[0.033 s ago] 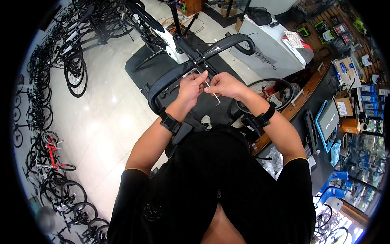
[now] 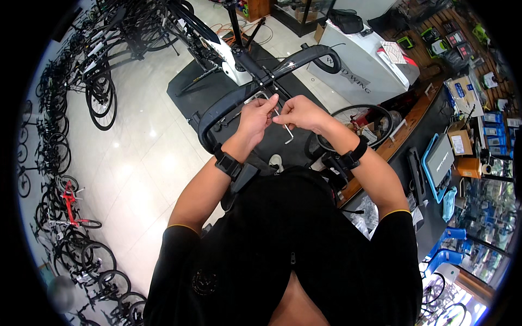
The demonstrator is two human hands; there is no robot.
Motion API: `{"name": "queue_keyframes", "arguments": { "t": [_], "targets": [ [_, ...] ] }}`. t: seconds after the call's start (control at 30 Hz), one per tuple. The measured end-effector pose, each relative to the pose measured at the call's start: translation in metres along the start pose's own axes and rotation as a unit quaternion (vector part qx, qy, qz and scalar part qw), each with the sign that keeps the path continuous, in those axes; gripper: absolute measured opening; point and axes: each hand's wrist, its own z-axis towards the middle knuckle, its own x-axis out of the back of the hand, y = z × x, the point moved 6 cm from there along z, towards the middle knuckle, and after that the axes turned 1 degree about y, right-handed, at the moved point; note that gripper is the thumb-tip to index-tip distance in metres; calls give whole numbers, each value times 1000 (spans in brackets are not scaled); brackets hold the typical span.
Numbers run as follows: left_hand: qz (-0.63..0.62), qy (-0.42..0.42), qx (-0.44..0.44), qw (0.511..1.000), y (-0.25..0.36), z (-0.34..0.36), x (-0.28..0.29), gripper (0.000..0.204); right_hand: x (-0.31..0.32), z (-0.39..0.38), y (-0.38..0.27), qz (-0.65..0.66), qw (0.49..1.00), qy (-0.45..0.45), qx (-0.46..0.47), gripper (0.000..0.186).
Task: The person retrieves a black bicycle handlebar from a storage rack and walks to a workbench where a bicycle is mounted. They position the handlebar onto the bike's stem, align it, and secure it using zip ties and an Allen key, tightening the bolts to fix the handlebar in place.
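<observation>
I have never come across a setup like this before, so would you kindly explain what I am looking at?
Of course. No robot is involved: these are a person's bare left hand and right hand. The view comes from a wide fisheye camera on their head, looking down, so straight edges curve near the rim. The right hand's fingertips pinch a thin, bent metal tool; the left hand is right beside it, but whether it grips the tool is hard to tell. Just beyond the hands is a bicycle's dark handlebar, above a black mat on a pale tiled floor. A counter runs along the right side.
</observation>
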Motion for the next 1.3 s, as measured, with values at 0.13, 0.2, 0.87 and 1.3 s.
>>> {"name": "queue_keyframes", "arguments": {
  "t": [0.13,0.2,0.87,1.3],
  "targets": [
    [-134,-62,-11,989,11,-13,-10,21,0,-2,-1,73,997,-8,-18,24],
    [-112,-62,-22,992,10,-7,-4,22,-3,-7,-6,100,994,-9,-30,24],
    [29,7,-35,999,-3,7,10,20,-4,-3,-2,-23,999,32,19,25],
    [50,5,-24,998,6,3,2,22,2,-8,-9,-149,985,76,38,27]
  ]
}}
